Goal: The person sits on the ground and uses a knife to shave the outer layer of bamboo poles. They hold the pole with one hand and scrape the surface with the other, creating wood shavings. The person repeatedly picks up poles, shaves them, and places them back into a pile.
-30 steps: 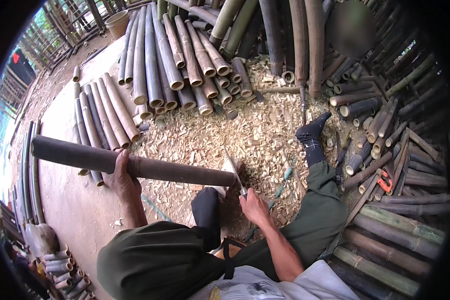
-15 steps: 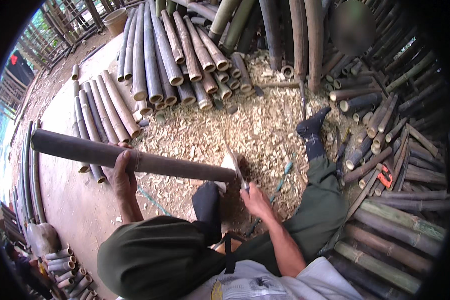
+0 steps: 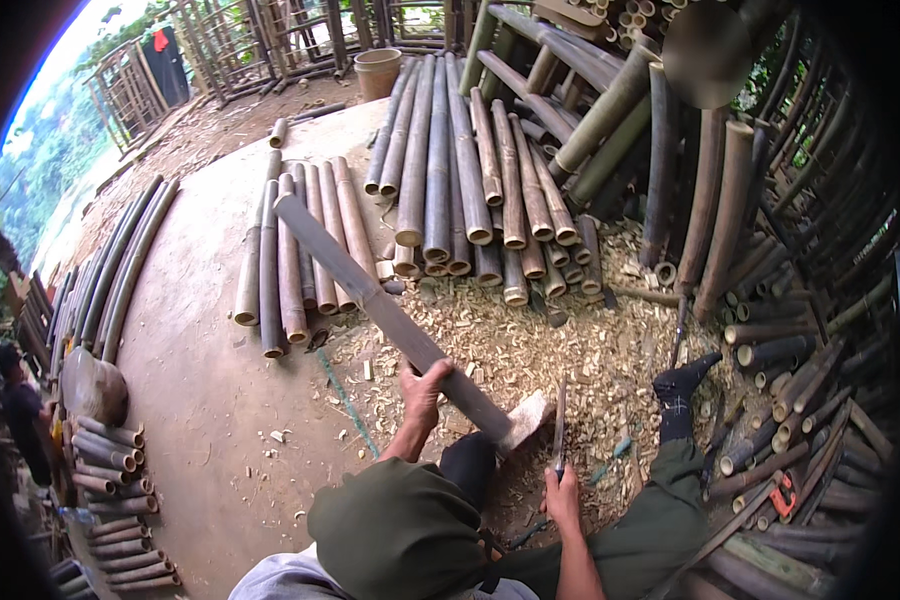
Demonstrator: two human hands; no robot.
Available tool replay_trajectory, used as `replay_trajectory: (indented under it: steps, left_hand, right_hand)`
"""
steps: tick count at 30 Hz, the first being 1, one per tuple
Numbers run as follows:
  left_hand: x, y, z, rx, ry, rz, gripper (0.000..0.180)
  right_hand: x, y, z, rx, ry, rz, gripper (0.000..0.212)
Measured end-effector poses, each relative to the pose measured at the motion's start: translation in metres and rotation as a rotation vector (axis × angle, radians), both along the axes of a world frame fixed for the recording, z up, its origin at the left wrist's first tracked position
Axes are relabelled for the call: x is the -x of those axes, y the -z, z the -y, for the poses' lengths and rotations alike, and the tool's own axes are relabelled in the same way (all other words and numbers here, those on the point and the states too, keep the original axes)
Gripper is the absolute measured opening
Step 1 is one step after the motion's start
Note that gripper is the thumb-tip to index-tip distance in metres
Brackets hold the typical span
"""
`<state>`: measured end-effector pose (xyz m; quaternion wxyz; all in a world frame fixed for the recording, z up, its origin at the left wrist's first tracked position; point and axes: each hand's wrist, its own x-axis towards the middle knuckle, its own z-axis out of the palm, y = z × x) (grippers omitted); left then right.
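My left hand is closed around a thick dark brown bamboo pole, nearer its lower end. The pole slants from the upper left down toward me, its lower end against a pale chopped wooden block. In my right hand is the dark handle of a long knife, its narrow blade pointing up and away from me. The blade stands apart from the pole, just right of the block. My fingers partly hide the handle.
Wood chips cover the ground ahead. Cut bamboo poles lie stacked beyond, with a smaller row to their left. Bamboo offcuts and an orange-handled saw lie at right. Another person is at far left.
The view has swung left and upward. The bamboo pole has gone from nearly level to a steep slant, my left hand now nearer its lower end. The knife has moved away from the pole.
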<state>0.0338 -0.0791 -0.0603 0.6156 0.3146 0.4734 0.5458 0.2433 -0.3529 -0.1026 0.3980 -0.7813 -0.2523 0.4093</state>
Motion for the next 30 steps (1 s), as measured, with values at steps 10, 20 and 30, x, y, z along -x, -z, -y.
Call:
replay_trajectory:
  steps: [10, 20, 30]
  left_hand:
    - [0.083, -0.007, -0.069, -0.040, -0.119, -0.416, 0.094]
    - [0.104, 0.034, -0.291, -0.166, -0.196, -0.831, 0.079]
    - [0.070, 0.031, -0.245, -0.243, 0.315, -1.781, 0.051]
  right_hand:
    - [-0.007, 0.002, -0.003, -0.007, -0.018, -0.026, 0.021]
    - [0.008, -0.006, -0.012, 0.062, -0.009, -0.031, 0.021]
    - [0.007, -0.005, -0.013, 0.121, 0.096, -0.059, 0.025]
